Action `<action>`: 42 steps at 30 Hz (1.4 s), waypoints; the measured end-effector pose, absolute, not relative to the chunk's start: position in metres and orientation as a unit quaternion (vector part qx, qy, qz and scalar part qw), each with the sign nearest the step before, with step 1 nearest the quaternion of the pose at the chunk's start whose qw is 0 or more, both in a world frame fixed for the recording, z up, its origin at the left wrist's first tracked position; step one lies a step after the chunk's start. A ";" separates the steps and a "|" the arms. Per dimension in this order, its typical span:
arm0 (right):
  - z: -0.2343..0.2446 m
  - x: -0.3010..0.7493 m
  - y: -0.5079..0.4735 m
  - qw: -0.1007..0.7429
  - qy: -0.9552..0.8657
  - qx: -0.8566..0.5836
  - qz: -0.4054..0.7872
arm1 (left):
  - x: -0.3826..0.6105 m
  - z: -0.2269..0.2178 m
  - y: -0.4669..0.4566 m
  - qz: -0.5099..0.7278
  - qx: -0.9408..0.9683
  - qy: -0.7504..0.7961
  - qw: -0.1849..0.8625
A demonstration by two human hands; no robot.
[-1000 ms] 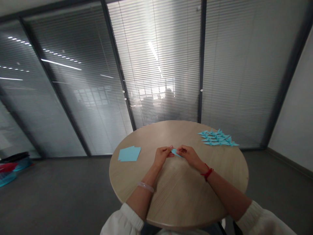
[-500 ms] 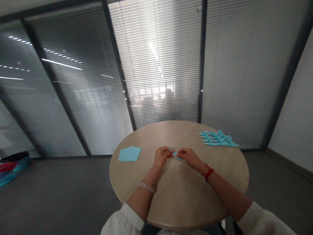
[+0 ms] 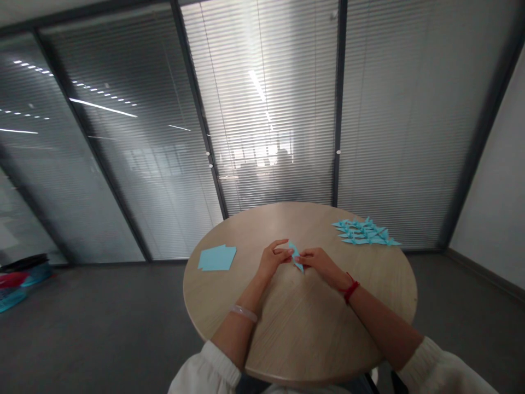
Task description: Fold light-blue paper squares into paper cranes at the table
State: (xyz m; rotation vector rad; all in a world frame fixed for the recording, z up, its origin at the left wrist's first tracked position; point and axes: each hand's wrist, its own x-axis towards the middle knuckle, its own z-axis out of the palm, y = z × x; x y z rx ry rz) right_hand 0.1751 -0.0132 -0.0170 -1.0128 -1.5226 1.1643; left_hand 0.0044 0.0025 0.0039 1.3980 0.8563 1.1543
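Between my hands, over the middle of the table, is a small folded piece of light blue paper point(image 3: 292, 247). My left hand point(image 3: 272, 259) pinches its left side with the thumb, while the index finger reaches out toward the top. From the right, my right hand point(image 3: 318, 260) grips the other side between thumb and fingers. The paper is narrow and pointed, slanting from upper left to lower right. Its inner folds are too small to make out.
A stack of flat blue paper sheets point(image 3: 217, 258) lies on the left of the round wooden table point(image 3: 303, 334). Several folded blue paper cranes point(image 3: 365, 232) sit in rows at the back right. Glass panels with blinds point(image 3: 270, 109) stand behind the table.
The folded paper has turned more upright and more of it shows. My left index finger has lifted and stretched out; my right hand has barely moved.
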 end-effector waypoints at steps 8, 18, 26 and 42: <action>-0.011 0.174 -0.022 0.500 -0.578 -0.356 0.537 | 0.001 -0.003 0.006 0.489 0.581 0.313 0.571; -0.013 0.173 -0.017 0.477 -0.604 -0.397 0.499 | 0.006 -0.002 0.009 0.496 0.623 0.327 0.508; -0.016 0.175 -0.014 0.479 -0.624 -0.422 0.451 | 0.009 0.001 0.003 0.498 0.636 0.327 0.490; -0.021 0.173 -0.015 0.443 -0.628 -0.380 0.514 | 0.009 0.002 0.002 0.491 0.592 0.365 0.524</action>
